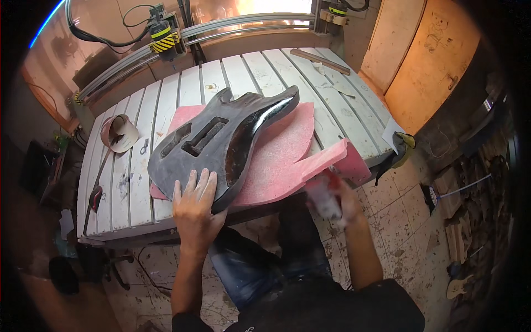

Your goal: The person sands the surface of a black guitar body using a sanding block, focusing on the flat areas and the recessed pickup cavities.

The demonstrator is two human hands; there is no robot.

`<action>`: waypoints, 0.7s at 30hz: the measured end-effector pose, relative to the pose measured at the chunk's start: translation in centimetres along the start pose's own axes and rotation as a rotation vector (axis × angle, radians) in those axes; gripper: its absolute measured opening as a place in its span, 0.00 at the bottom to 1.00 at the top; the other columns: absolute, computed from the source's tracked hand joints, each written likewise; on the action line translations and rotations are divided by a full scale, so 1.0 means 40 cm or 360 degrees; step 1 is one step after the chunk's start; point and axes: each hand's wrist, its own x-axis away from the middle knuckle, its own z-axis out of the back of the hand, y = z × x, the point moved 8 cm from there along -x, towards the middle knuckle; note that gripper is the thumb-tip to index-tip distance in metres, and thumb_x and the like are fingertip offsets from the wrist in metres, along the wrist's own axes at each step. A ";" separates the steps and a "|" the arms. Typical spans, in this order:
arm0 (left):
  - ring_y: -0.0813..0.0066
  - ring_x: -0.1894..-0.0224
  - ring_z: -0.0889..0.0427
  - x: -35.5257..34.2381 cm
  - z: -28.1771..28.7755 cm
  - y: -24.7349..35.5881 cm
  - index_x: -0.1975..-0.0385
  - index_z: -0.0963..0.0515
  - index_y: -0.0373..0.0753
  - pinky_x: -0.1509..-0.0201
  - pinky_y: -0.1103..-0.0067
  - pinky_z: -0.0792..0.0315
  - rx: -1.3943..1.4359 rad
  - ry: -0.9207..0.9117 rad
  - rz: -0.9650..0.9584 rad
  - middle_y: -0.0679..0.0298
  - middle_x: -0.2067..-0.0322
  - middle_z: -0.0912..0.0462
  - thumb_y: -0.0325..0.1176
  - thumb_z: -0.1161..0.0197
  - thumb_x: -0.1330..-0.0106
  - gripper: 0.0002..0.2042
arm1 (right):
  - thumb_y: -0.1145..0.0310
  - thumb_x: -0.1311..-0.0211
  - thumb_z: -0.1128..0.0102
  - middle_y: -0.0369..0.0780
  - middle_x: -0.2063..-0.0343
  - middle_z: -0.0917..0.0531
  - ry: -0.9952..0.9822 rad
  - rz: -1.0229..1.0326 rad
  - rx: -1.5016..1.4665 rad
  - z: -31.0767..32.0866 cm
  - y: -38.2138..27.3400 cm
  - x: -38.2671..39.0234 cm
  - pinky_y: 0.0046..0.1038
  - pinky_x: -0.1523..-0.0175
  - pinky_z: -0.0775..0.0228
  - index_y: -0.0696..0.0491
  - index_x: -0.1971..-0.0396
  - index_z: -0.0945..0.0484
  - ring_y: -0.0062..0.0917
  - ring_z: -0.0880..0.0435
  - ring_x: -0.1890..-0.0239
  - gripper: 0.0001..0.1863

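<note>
A dark grey electric guitar body (234, 114) lies on a pink foam sheet (279, 157), with rectangular cut-outs in its face and a glossy dark edge on its right. My left hand (194, 202) rests flat on the lower end of the body, fingers stretched out. Off the table's front edge, my right hand (345, 205) is closed round a blurred grey-and-red block (324, 200), just below a raised strip of the foam. Motion smears the block, so its exact kind does not show.
Under the foam stands a white slatted table (141, 119). A roll of abrasive-looking sheet (119, 134) sits on its left; a wooden strip (319, 61) lies at the far right. A machine gantry (243, 31) spans the back. A dark-and-yellow cloth (402, 149) hangs at the right corner.
</note>
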 end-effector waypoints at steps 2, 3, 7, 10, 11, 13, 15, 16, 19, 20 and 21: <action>0.47 0.30 0.23 0.002 -0.003 -0.001 0.35 0.21 0.40 0.24 0.47 0.38 0.0001 -0.0031 0.0005 0.52 0.37 0.17 0.29 0.20 0.58 0.40 | 0.60 0.38 0.38 0.47 0.34 0.27 -0.0175 0.0087 0.0139 0.025 -0.086 -0.079 0.39 0.49 0.12 0.47 0.19 0.48 0.35 0.15 0.43 0.48; 0.47 0.30 0.23 0.004 0.001 -0.003 0.35 0.21 0.40 0.24 0.47 0.38 -0.0007 -0.0029 0.0011 0.52 0.37 0.17 0.29 0.20 0.58 0.40 | 0.59 0.39 0.38 0.46 0.31 0.29 -0.0248 0.0126 0.0232 0.002 -0.118 -0.100 0.39 0.45 0.14 0.49 0.18 0.48 0.36 0.17 0.40 0.49; 0.45 0.32 0.22 0.016 -0.012 0.002 0.37 0.20 0.39 0.27 0.44 0.37 -0.0024 -0.0039 -0.0011 0.52 0.37 0.17 0.33 0.21 0.53 0.36 | 0.57 0.41 0.38 0.47 0.26 0.34 -0.0361 0.0388 0.0373 -0.075 -0.204 -0.108 0.35 0.36 0.20 0.52 0.17 0.52 0.35 0.25 0.30 0.53; 0.43 0.31 0.24 0.030 -0.023 0.005 0.36 0.21 0.39 0.26 0.42 0.38 -0.0033 -0.0084 0.0015 0.52 0.36 0.19 0.30 0.20 0.56 0.39 | 0.59 0.35 0.41 0.47 0.36 0.24 0.0033 0.0559 0.0215 0.031 -0.217 -0.082 0.31 0.51 0.17 0.54 0.21 0.44 0.33 0.17 0.43 0.43; 0.43 0.31 0.24 0.033 -0.031 0.013 0.36 0.21 0.39 0.26 0.41 0.39 -0.0045 -0.0093 0.0007 0.52 0.36 0.19 0.30 0.21 0.55 0.39 | 0.61 0.32 0.42 0.47 0.40 0.21 0.0184 0.0603 0.0182 0.110 -0.227 -0.057 0.30 0.56 0.15 0.55 0.23 0.39 0.32 0.13 0.49 0.38; 0.42 0.31 0.25 0.041 -0.055 0.022 0.35 0.22 0.40 0.27 0.40 0.39 -0.0045 -0.0139 0.0002 0.52 0.35 0.19 0.30 0.22 0.53 0.38 | 0.62 0.27 0.45 0.45 0.45 0.18 0.0538 0.0850 0.0258 0.215 -0.273 0.008 0.29 0.54 0.17 0.58 0.29 0.34 0.30 0.13 0.52 0.30; 0.43 0.30 0.25 0.057 -0.065 0.021 0.34 0.23 0.40 0.27 0.40 0.39 -0.0094 -0.0171 0.0019 0.52 0.35 0.20 0.31 0.22 0.53 0.39 | 0.63 0.26 0.44 0.44 0.50 0.17 0.0969 0.1275 0.0250 0.136 -0.329 0.085 0.23 0.63 0.19 0.58 0.33 0.31 0.24 0.14 0.62 0.26; 0.43 0.30 0.26 0.059 -0.071 0.024 0.34 0.23 0.40 0.26 0.39 0.40 -0.0122 -0.0181 0.0020 0.52 0.35 0.20 0.31 0.22 0.53 0.39 | 0.63 0.26 0.44 0.44 0.50 0.17 0.0970 0.1279 0.0256 0.115 -0.334 0.089 0.23 0.63 0.19 0.58 0.33 0.31 0.24 0.14 0.62 0.26; 0.44 0.29 0.26 0.060 -0.070 0.026 0.34 0.23 0.40 0.26 0.39 0.41 -0.0110 -0.0192 0.0038 0.52 0.35 0.20 0.31 0.22 0.53 0.39 | 0.67 0.28 0.40 0.44 0.50 0.19 0.0675 0.1165 0.0590 0.026 -0.334 0.057 0.19 0.68 0.24 0.58 0.34 0.31 0.20 0.16 0.64 0.26; 0.44 0.29 0.26 0.058 -0.069 0.028 0.34 0.23 0.40 0.26 0.39 0.41 -0.0102 -0.0186 0.0034 0.52 0.35 0.20 0.31 0.22 0.53 0.39 | 0.67 0.28 0.40 0.44 0.50 0.19 0.0678 0.1174 0.0595 0.045 -0.338 0.041 0.19 0.68 0.24 0.58 0.34 0.31 0.20 0.16 0.64 0.26; 0.44 0.29 0.27 0.056 -0.071 0.027 0.33 0.23 0.41 0.25 0.39 0.42 -0.0092 -0.0209 0.0049 0.53 0.34 0.21 0.31 0.22 0.53 0.40 | 0.66 0.28 0.40 0.43 0.50 0.19 0.0682 0.1009 0.0639 0.091 -0.318 -0.001 0.23 0.59 0.21 0.59 0.35 0.30 0.22 0.16 0.60 0.25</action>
